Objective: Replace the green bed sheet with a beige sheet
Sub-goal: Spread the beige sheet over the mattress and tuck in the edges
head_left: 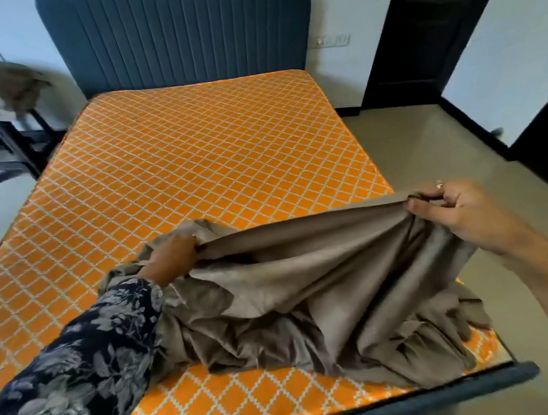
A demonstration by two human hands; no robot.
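Beige sheet [326, 280] lies bunched at the foot of the bare orange-patterned mattress [190, 155], its upper edge stretched between the left hand [172, 259], which grips a fold, and the raised right hand [455, 209], which pinches the hem.

A beige sheet [327, 290] lies bunched on the lower right part of an orange diamond-patterned mattress [190, 155]. The left hand [172, 259], in a dark floral sleeve [79, 376], grips a fold at centre frame. The right hand [463, 211], at right, pinches an edge, and the cloth stretches taut between them. A dark blue headboard [175, 33] fills the top, and a black door [432, 22] stands upper right.
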